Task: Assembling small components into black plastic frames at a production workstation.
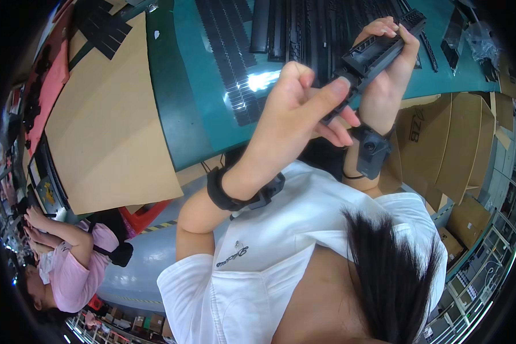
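While the right hand (387,69) grips the long black ribbed plastic part (378,54) slanting up-right, the left hand (301,106) pinches its lower end.

A green bench (195,86) under bright glare, brown cardboard sheet (109,114) at left, cardboard boxes (447,149) right, grey floor (149,258) near.

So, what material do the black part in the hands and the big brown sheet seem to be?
The black part looks like moulded plastic: matt, with ribbed edges. The brown sheet seems to be plain cardboard: flat, dull, evenly tan.
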Demonstrator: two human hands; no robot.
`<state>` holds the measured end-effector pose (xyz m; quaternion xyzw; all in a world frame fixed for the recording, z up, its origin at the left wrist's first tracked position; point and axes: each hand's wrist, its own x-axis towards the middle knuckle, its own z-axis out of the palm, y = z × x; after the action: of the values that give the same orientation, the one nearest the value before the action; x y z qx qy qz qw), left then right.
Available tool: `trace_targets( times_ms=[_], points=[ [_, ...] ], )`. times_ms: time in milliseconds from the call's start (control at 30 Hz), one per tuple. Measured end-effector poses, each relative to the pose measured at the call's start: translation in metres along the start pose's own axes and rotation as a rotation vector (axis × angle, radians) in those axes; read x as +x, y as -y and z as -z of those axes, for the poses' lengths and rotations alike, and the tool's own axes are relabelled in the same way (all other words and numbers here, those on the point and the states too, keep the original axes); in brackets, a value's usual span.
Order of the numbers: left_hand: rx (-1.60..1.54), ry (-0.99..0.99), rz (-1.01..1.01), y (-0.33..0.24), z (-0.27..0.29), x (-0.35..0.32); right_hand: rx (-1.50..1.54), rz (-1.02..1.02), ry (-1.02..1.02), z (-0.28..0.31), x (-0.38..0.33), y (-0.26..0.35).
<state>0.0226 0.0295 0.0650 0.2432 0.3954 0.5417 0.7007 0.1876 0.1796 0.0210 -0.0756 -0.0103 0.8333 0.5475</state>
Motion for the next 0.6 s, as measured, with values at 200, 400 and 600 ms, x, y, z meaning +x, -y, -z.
trace_targets(
  times_ms=[200, 400, 600],
  points=[
    [-0.011, -0.004, 0.075, -0.005, 0.005, 0.001, 0.035, -0.034, 0.027, -0.005, -0.008, -0.008],
    [-0.006, 0.06, 0.099, -0.004, 0.011, 0.003, 0.014, 0.017, 0.052, -0.01, -0.013, -0.016],
    [0.03, 0.12, 0.155, -0.009, 0.016, -0.002, -0.124, -0.01, 0.108, -0.003, -0.008, -0.016]
  ],
)
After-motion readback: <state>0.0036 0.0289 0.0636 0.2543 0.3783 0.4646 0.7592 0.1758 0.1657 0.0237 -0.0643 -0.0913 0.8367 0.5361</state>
